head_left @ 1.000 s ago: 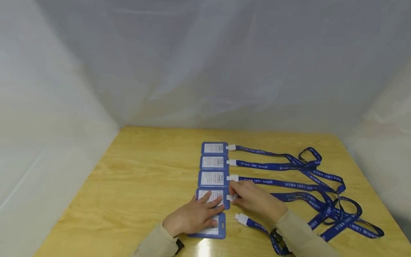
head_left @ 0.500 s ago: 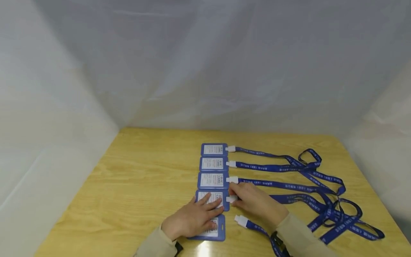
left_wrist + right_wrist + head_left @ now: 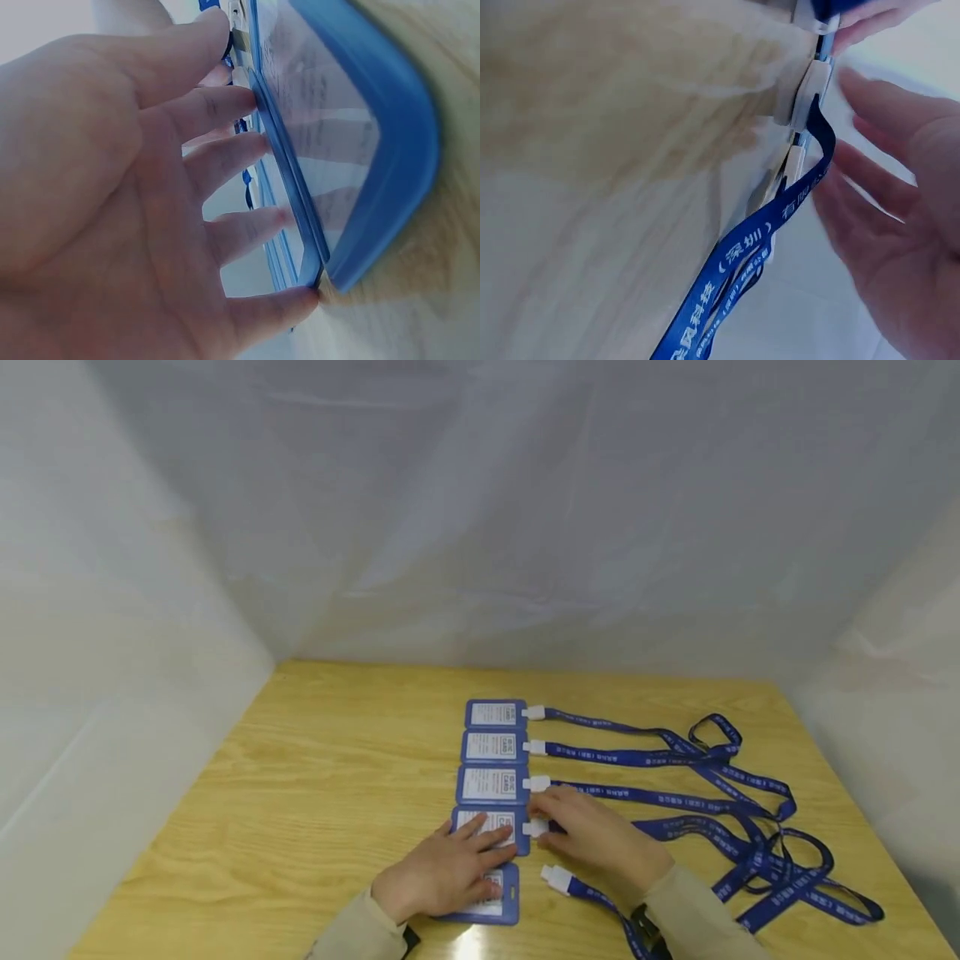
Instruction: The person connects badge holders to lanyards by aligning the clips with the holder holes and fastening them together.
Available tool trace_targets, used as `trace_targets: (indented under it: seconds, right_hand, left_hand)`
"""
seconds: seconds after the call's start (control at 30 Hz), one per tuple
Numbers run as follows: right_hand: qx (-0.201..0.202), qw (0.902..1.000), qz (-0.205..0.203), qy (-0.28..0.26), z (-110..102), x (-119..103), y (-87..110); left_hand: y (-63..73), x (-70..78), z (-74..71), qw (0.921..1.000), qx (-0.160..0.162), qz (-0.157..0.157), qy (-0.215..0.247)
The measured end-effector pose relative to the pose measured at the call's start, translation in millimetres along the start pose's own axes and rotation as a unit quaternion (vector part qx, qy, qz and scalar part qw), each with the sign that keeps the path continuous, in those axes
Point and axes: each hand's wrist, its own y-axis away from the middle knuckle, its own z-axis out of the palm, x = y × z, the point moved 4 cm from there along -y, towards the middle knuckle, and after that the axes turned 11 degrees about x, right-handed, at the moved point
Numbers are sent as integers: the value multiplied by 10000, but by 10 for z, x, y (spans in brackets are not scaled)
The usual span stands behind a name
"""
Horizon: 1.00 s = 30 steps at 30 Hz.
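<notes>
Blue badge holders with white cards lie in a column in the head view. My left hand (image 3: 442, 870) rests spread on the fourth badge holder (image 3: 522, 843), its thumb side over the nearest badge holder (image 3: 512, 906). In the left wrist view its fingertips touch a holder's blue edge (image 3: 405, 112). My right hand (image 3: 600, 833) is around the white clip (image 3: 536, 828) at the fourth holder's slot end. Its thumb and fingers stand apart beside the clip (image 3: 810, 94) in the right wrist view, with the blue lanyard (image 3: 750, 240) running past them.
Three farther holders, such as the top badge holder (image 3: 495, 714), have clips and lanyards at their right ends. A loose lanyard clip (image 3: 557, 878) lies apart from the nearest holder. Tangled lanyards (image 3: 780, 868) cover the wooden table's (image 3: 300, 777) right side.
My right thumb and fingers have spread from their pinch on the fourth clip, which now shows more. My left hand stays on the holders. The whole view has shifted slightly.
</notes>
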Motion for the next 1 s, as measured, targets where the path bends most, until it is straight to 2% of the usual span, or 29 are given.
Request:
trace_targets:
  seconds: [0.17, 0.27, 0.43, 0.63, 0.8, 1.0]
  right_hand:
    - [955, 9942, -387, 319, -155, -83, 68]
    - [1167, 9911, -445, 461, -241, -127, 96]
    - [904, 9939, -228, 586, -321, -160, 129]
    - [339, 9993, -24, 161, -310, -213, 172]
    - [214, 9998, -47, -15, -268, -238, 199]
    - [-168, 9996, 198, 55, -186, -195, 243]
  left_hand:
    - [-11, 11, -6, 9999, 111, -46, 62]
    - [-15, 25, -15, 9998, 162, -74, 7]
    - [-30, 55, -35, 9994, 232, 31, -274]
    - [-17, 59, -116, 9978, 534, 28, -392]
    - [34, 41, -221, 9952, 838, -36, -501]
    - [104, 53, -259, 9958, 813, -5, -415]
